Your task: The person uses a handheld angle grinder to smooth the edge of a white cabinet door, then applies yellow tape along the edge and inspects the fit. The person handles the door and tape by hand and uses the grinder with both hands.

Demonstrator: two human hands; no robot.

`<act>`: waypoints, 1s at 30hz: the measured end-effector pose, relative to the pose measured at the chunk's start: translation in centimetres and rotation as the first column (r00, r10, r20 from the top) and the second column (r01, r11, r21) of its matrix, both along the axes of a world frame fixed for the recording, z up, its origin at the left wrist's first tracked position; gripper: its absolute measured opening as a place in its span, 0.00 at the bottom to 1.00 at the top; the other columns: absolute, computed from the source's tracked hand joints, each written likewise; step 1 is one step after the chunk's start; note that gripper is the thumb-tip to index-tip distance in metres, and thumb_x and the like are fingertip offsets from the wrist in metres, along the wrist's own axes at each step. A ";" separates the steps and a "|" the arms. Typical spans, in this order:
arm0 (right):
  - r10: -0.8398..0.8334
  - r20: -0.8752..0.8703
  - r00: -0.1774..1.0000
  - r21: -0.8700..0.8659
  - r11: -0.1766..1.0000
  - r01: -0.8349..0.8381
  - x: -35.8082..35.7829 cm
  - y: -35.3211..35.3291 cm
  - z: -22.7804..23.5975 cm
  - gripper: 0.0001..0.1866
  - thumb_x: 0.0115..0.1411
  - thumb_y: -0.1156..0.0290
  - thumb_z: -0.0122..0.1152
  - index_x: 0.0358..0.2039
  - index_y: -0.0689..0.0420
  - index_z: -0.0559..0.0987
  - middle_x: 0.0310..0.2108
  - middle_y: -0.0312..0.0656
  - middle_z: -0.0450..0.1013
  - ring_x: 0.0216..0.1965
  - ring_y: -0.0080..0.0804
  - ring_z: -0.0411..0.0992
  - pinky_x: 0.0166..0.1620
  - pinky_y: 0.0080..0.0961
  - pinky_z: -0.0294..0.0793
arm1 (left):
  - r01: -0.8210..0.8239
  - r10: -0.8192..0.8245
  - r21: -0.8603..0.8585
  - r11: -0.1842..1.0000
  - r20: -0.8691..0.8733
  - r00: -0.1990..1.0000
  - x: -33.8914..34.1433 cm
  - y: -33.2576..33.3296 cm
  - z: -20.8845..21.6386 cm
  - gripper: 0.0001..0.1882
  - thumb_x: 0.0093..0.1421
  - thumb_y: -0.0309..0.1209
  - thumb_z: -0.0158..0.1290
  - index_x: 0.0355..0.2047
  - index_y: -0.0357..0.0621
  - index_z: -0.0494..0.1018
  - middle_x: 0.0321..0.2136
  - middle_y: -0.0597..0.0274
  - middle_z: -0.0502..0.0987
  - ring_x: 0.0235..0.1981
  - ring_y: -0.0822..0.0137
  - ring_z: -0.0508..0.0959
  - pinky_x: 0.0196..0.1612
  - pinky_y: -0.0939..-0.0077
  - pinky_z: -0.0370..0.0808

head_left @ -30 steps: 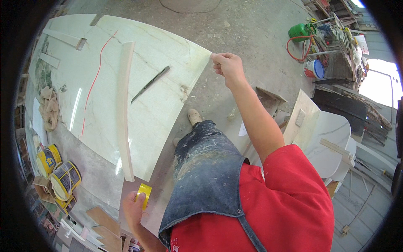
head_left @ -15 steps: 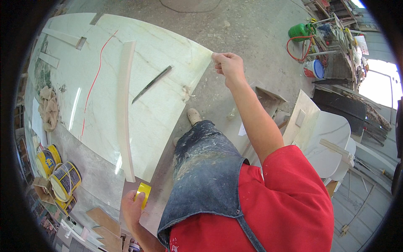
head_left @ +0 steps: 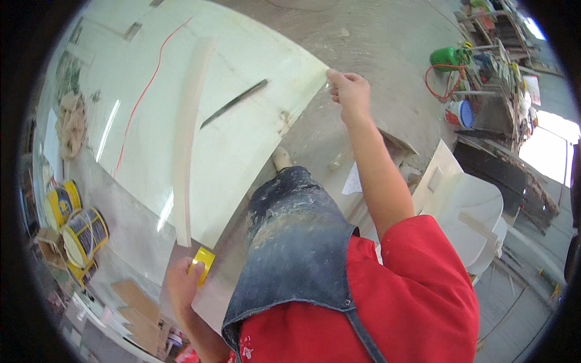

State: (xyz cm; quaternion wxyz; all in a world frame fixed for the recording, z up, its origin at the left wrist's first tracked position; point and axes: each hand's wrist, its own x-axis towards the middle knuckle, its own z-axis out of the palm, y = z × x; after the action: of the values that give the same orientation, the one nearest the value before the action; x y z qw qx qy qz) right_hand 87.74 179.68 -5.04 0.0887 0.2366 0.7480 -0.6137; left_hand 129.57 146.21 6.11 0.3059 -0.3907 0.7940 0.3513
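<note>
My left hand is closed around a flat, yellow, rectangular thing, just off the near end of a pale stone slab. What kind of thing it is does not show clearly. With my arm stretched out, my right hand has its fingers pinched at the slab's far right corner; anything small between the fingertips is hidden. Across the slab lies a long pale strip. Right of it rests a slim dark bar. A thin red line runs over the slab's left part.
A crumpled tan cloth lies left of the slab. Yellow and dark buckets stand at lower left. On the right are leaning boards, a white rounded panel, a white bucket and a green cylinder with an orange hose.
The view has shifted, so the slab appears larger and farther up the picture. Both hands keep their places at the slab's two ends; the yellow thing remains in my left hand.
</note>
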 end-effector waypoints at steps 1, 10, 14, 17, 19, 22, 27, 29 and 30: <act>0.009 0.014 1.000 0.001 1.000 -0.009 -0.4 0.5 -0.6 0.14 0.58 0.67 0.71 0.36 0.66 0.81 0.24 0.38 0.75 0.24 0.25 0.72 0.29 0.24 0.72 | -0.009 0.009 -0.010 1.000 0.009 1.000 0.4 0.1 -0.2 0.16 0.62 0.40 0.58 0.31 0.36 0.78 0.21 0.55 0.79 0.24 0.65 0.80 0.31 0.67 0.75; 0.024 0.024 0.999 0.065 0.998 -0.026 -0.7 0.8 -1.3 0.16 0.60 0.62 0.72 0.37 0.62 0.79 0.25 0.33 0.72 0.24 0.22 0.70 0.28 0.21 0.71 | 0.014 -0.012 0.075 0.997 -0.026 1.000 -0.5 0.4 0.0 0.20 0.59 0.44 0.59 0.33 0.34 0.79 0.24 0.49 0.78 0.27 0.60 0.79 0.33 0.62 0.73; 0.033 0.049 0.998 -0.026 0.999 -0.032 -0.9 1.0 -1.1 0.14 0.59 0.65 0.74 0.34 0.61 0.77 0.23 0.32 0.70 0.22 0.20 0.68 0.27 0.18 0.69 | -0.086 0.088 0.087 0.992 -0.019 0.996 -0.4 1.2 -0.3 0.23 0.58 0.46 0.60 0.34 0.34 0.80 0.25 0.48 0.78 0.28 0.55 0.79 0.34 0.61 0.73; 0.027 0.041 0.999 -0.018 0.999 -0.027 -0.8 0.6 -0.5 0.14 0.59 0.66 0.74 0.34 0.61 0.77 0.23 0.32 0.70 0.22 0.20 0.68 0.26 0.19 0.68 | -0.064 0.064 0.007 0.998 -0.041 0.997 -0.1 1.4 -0.8 0.24 0.57 0.48 0.62 0.33 0.34 0.80 0.27 0.46 0.80 0.29 0.50 0.79 0.35 0.59 0.73; 0.038 0.028 0.999 -0.037 0.999 -0.037 -0.8 0.7 -0.5 0.14 0.59 0.66 0.74 0.33 0.60 0.76 0.23 0.32 0.70 0.22 0.20 0.68 0.26 0.19 0.68 | -0.021 0.020 -0.066 0.998 -0.010 1.000 0.5 1.3 -1.6 0.24 0.56 0.48 0.62 0.32 0.34 0.80 0.29 0.44 0.80 0.31 0.47 0.80 0.36 0.58 0.74; 0.048 0.022 0.999 -0.057 0.997 -0.047 -1.0 1.0 -0.7 0.14 0.59 0.66 0.74 0.32 0.59 0.75 0.23 0.32 0.70 0.22 0.21 0.68 0.26 0.20 0.67 | -0.001 -0.001 -0.109 0.994 -0.020 1.000 1.8 0.7 -2.4 0.23 0.56 0.47 0.63 0.34 0.36 0.80 0.32 0.44 0.82 0.35 0.45 0.81 0.40 0.57 0.75; 0.047 0.023 0.999 -0.059 0.997 -0.046 -1.2 1.3 -1.2 0.15 0.59 0.65 0.74 0.31 0.58 0.75 0.23 0.33 0.70 0.23 0.22 0.70 0.26 0.21 0.68 | -0.086 0.082 -0.053 0.995 -0.081 0.993 1.5 0.8 -2.3 0.22 0.57 0.45 0.63 0.42 0.38 0.79 0.39 0.47 0.83 0.43 0.48 0.82 0.46 0.61 0.76; 0.035 0.034 0.999 -0.046 0.998 -0.033 -1.1 1.1 -1.1 0.15 0.59 0.65 0.74 0.31 0.57 0.75 0.23 0.33 0.71 0.23 0.23 0.70 0.27 0.21 0.69 | -0.097 0.095 -0.015 0.995 -0.116 0.989 1.5 0.9 -2.3 0.22 0.58 0.44 0.62 0.45 0.39 0.79 0.42 0.48 0.83 0.44 0.49 0.82 0.48 0.62 0.76; 0.037 0.038 0.999 -0.052 0.998 -0.035 -1.1 1.0 -1.0 0.15 0.59 0.65 0.74 0.31 0.57 0.75 0.23 0.33 0.71 0.23 0.23 0.70 0.27 0.20 0.69 | -0.090 0.090 0.003 0.996 -0.126 0.988 1.5 0.9 -2.3 0.22 0.58 0.43 0.61 0.46 0.39 0.80 0.43 0.49 0.83 0.45 0.50 0.82 0.49 0.63 0.76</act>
State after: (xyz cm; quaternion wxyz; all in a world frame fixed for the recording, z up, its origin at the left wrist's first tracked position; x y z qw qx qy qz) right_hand 86.65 180.70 -6.07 0.1202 0.2325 0.7343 -0.6264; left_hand 131.04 147.13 3.77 0.2383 -0.4035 0.7939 0.3875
